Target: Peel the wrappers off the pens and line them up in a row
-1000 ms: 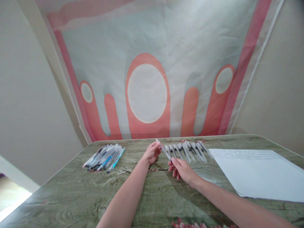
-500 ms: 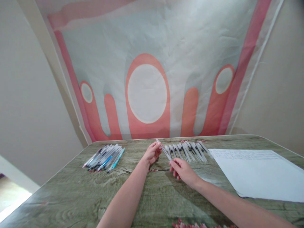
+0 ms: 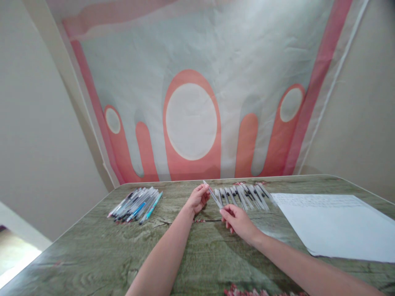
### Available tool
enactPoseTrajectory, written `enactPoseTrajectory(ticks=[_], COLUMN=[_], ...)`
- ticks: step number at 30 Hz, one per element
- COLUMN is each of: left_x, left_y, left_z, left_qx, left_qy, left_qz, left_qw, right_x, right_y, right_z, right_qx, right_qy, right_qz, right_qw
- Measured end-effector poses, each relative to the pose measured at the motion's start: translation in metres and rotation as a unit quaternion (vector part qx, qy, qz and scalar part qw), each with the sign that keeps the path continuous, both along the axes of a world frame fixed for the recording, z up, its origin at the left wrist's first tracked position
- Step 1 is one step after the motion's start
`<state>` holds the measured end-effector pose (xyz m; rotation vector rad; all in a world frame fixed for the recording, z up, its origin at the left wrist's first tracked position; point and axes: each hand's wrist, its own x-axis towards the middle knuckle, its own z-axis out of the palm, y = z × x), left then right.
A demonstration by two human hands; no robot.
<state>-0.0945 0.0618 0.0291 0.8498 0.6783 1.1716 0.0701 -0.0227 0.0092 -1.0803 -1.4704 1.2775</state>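
Note:
Between my two hands a clear pen (image 3: 215,198) is held at a slant over the table. My left hand (image 3: 198,198) pinches its upper part, with the tip poking out past the fingers. Its lower end sits in the closed fingers of my right hand (image 3: 234,218). Just behind the right hand, a row of clear pens (image 3: 247,196) with dark parts lies side by side. Off to the left rests a pile of pens (image 3: 134,204), mostly clear, with a blue one and a turquoise one on it.
A large white sheet of paper (image 3: 336,226) with handwriting along its far edge covers the right side of the wood-patterned table (image 3: 92,255). Beyond the far table edge rises a wall hanging (image 3: 191,119) with orange shapes and white ovals.
Almost nothing differs. Both hands keep hold of the pen in nearly the same place, and the right hand has shifted very slightly.

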Motion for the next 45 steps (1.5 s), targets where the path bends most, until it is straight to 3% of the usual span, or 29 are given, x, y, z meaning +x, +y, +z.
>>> enactPoseTrajectory(ticks=[6,15,21,33,38,45], left_x=[0.001,-0.001,-0.001,-0.003,-0.010,-0.039], left_y=[0.000,0.001,0.002,0.005,0.013,0.031], left_z=[-0.001,-0.002,-0.001,-0.004,-0.001,-0.004], left_qx=[0.002,0.010,0.008,0.002,-0.018,-0.061], left_qy=[-0.003,-0.005,-0.008,-0.024,-0.075,-0.189], left_qz=[-0.001,-0.003,0.007,0.012,0.116,0.328], left_qw=[1.000,1.000,1.000,1.000,0.990,0.923], right_x=[0.000,-0.001,0.000,-0.001,-0.001,0.000], right_y=[0.000,0.002,0.000,-0.001,-0.001,-0.002], right_z=[-0.001,0.000,0.000,0.005,0.003,0.003], right_qx=[0.007,-0.032,-0.001,-0.032,-0.022,-0.009], right_qy=[-0.003,0.003,-0.015,-0.005,-0.021,-0.030], right_qz=[-0.025,0.017,-0.009,-0.010,-0.015,-0.011], right_qw=[1.000,0.999,1.000,0.999,0.999,0.999])
